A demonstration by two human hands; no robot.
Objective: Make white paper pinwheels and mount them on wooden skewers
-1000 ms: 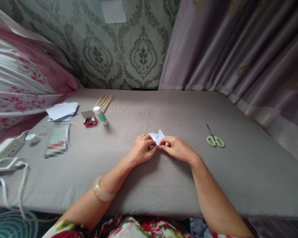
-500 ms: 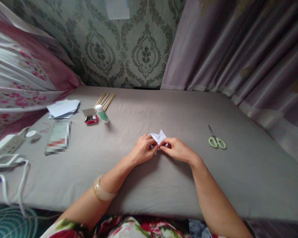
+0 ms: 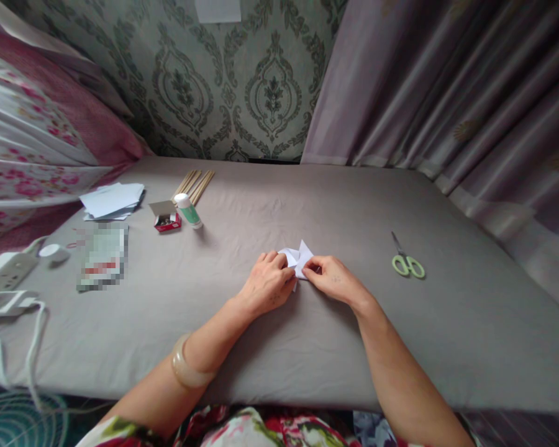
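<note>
A small folded white paper [image 3: 302, 256] with pointed corners is held just above or on the cloth, in the middle of the table. My left hand [image 3: 271, 279] is closed on its left side, with the fingers curled over it. On the right edge, my right hand [image 3: 330, 276] pinches the paper between thumb and fingertips. Part of the paper is hidden behind my left fingers. Scissors with pale green handles [image 3: 407, 264] lie to the right of my right hand.
Left of my hands stand a glue stick [image 3: 189, 211] and an open red box [image 3: 168, 222] of small metal items. Wooden sticks [image 3: 195, 185], a stack of white paper [image 3: 112, 200], a blurred packet [image 3: 103, 256] and a power strip [image 3: 12, 271] lie around them.
My right fingers have moved slightly right along the paper, away from my left fingertips, showing more of it. My left hand has turned further over the paper. The view has shifted slightly.
</note>
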